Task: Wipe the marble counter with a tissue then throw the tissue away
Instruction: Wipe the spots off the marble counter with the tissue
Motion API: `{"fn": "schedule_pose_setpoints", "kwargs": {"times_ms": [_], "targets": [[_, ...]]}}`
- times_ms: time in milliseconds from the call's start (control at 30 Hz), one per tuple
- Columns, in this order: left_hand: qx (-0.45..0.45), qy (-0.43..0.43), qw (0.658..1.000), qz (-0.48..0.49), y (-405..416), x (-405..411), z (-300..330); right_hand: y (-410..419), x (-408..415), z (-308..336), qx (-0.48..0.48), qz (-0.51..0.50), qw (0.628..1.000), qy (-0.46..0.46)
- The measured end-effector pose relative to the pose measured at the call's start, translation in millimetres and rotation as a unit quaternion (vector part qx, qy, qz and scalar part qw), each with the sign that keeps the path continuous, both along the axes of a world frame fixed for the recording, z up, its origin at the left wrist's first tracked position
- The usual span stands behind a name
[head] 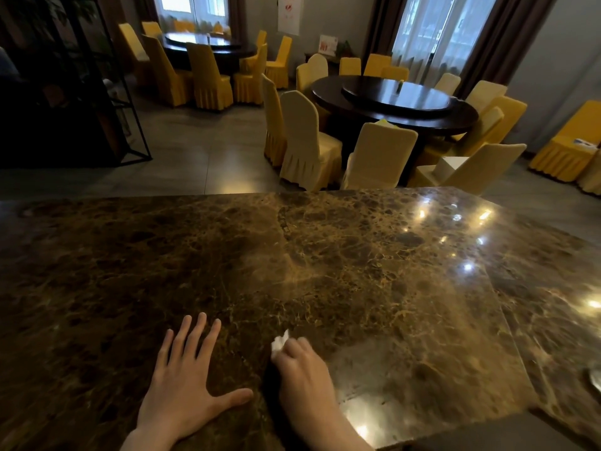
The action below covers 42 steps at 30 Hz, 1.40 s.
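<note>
— Two hands are working the counter (357,255), going left to right. What is each one doing?

— My left hand (185,379) is lying flat on the marble, fingers spread apart and gripping nothing. I am judging that it is there to brace me while I lean over the near edge.

— And the other?

— My right hand (302,369) is sitting just beside it, fingers curled together and clamped on the tissue (279,342). I am pressing the wad down against the stone, near the front edge and left of the bright reflections.

— Why bunch it up like that?

— I am guessing a crumpled wad is giving me something firm to push, so the paper is not sliding out from under my fingers.

— Which way is the tissue pointing?

— The white tuft is poking out ahead of my knuckles, away from me and a little to the right, towards the dark round table (395,105) and the covered chairs (305,141). Its long axis is running roughly in line with my forearm, though most of it is hiding under my hand.

— Any bin showing?

— I am not seeing one from here.
</note>
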<state>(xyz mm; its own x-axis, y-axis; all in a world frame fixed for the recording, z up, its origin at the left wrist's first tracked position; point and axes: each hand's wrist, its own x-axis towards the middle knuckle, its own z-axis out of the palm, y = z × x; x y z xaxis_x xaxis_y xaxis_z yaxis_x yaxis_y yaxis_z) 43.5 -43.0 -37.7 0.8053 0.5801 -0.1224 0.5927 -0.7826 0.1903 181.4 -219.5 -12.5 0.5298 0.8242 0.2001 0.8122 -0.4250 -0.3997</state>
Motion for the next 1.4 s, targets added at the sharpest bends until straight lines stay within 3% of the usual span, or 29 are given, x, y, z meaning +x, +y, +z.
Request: {"fn": "schedule_pose_setpoints", "kwargs": {"times_ms": [67,100,167,300,367,500,567,633,700,800,900,1033,1167,1267,1333,1400], "targets": [[-0.003,-0.003,1.0,-0.001,-0.2,-1.0,-0.3,-18.5,16.1,3.3,0.001,0.073,0.997,-0.021],[-0.006,-0.007,1.0,-0.001,0.2,-1.3,-0.2,-29.7,32.7,6.1,-0.003,0.052,0.998,-0.019],[-0.012,-0.01,1.0,0.0,0.1,-2.3,0.6,-51.0,77.1,6.8,-0.004,-0.089,0.995,-0.033],[-0.009,-0.008,1.0,0.002,-0.7,-1.2,2.4,-59.5,121.2,10.6,-0.023,-0.32,0.947,-0.018],[-0.01,-0.012,1.0,0.003,-1.1,-0.4,1.4,-39.5,98.1,8.3,-0.028,-0.298,0.954,-0.028],[-0.004,-0.014,1.0,0.001,0.0,-0.7,-1.3,-5.4,29.7,3.2,-0.004,-0.11,0.994,-0.018],[0.002,-0.007,1.0,-0.003,0.3,-1.2,-1.9,-13.6,18.9,2.4,-0.005,-0.004,1.0,-0.022],[0.002,-0.005,1.0,-0.002,0.5,-1.3,-1.8,-33.2,33.6,3.8,-0.027,0.036,0.998,-0.041],[-0.001,-0.008,1.0,-0.001,0.1,-1.5,-1.1,-55.8,65.5,6.6,-0.031,-0.042,0.997,-0.056],[0.0,-0.01,1.0,0.0,-0.7,-1.3,-0.8,-88.3,121.7,12.1,-0.048,-0.236,0.97,-0.031],[0.001,-0.001,1.0,-0.005,-0.5,-1.2,-1.1,-89.1,132.8,8.8,-0.064,-0.32,0.945,-0.034],[0.005,-0.005,1.0,-0.002,0.0,-0.5,-2.4,-42.3,83.5,1.7,-0.035,-0.275,0.96,-0.034],[0.004,-0.004,1.0,-0.006,0.2,-0.6,-3.7,3.6,14.2,-1.0,0.0,-0.13,0.991,-0.005],[-0.002,-0.003,1.0,-0.008,1.3,-1.5,-2.3,-4.4,7.2,2.0,-0.019,-0.021,0.999,-0.016],[-0.007,-0.003,1.0,-0.008,1.5,-2.4,-0.1,-20.1,32.2,4.6,-0.016,-0.047,0.999,-0.01],[-0.005,0.009,1.0,-0.012,-0.1,-2.8,2.0,-41.5,67.1,4.0,-0.01,-0.146,0.989,-0.018]]}}
